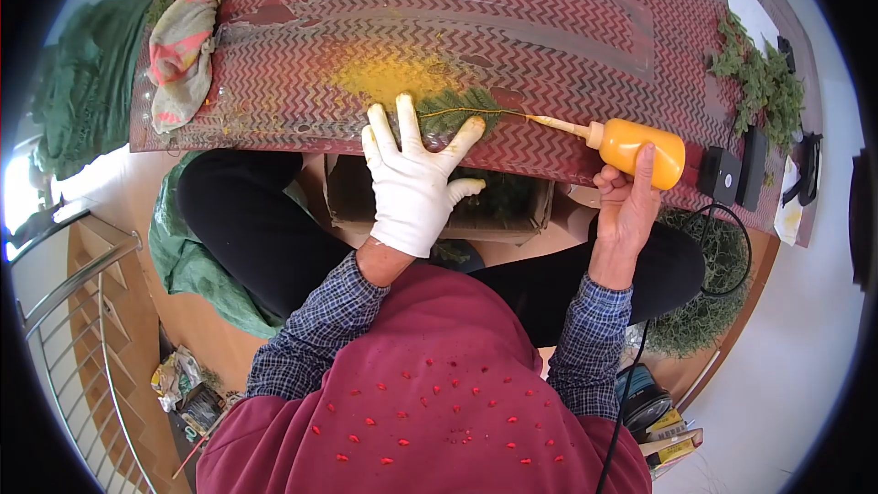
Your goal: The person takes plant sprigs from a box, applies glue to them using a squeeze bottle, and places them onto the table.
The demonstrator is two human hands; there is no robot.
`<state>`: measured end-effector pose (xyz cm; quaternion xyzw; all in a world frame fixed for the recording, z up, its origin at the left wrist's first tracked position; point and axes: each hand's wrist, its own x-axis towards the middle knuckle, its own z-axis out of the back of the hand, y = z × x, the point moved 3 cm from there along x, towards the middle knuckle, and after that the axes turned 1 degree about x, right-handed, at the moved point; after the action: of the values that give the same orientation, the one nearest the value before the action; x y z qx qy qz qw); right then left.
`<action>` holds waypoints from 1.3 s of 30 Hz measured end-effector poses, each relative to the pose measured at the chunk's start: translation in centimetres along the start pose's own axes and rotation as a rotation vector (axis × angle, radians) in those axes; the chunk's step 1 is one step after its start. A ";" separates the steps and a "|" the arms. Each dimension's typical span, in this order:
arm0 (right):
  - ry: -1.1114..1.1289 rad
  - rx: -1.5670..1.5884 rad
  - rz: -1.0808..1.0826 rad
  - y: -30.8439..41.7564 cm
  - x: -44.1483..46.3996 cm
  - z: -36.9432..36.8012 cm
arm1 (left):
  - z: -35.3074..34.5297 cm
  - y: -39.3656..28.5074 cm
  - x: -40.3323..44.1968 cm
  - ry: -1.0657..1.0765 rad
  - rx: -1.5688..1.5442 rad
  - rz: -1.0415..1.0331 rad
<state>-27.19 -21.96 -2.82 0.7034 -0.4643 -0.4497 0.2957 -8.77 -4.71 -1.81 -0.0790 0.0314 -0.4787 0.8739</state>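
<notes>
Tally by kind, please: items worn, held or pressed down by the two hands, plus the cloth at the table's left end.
White glove, on left hand: 1
Orange bottle, in right hand: 1
Green sprig, under left hand: 1
Cloth: 1
Total: 4

Bright white glare [16,210] shows past a silver tubular metal railing [82,273] and light-brown wooden steps [123,357] at left, with orange-brown floor [229,346] below and a plain pale wall [786,348] at right.
</notes>
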 end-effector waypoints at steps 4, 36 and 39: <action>-0.017 0.043 -0.011 1.3 0.3 1.1 | 0.4 0.4 -0.1 -0.016 -0.042 -0.014; 0.095 0.275 -0.140 3.6 2.0 -2.2 | 1.0 14.9 24.1 -0.328 0.245 -0.020; 0.089 0.273 -0.140 3.7 1.7 -2.2 | 1.7 15.2 22.9 -0.371 0.188 -0.116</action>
<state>-26.31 -25.00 0.60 0.7870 -0.4574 -0.3701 0.1857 16.46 -15.79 -2.22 -0.0856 -0.1794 -0.5063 0.8391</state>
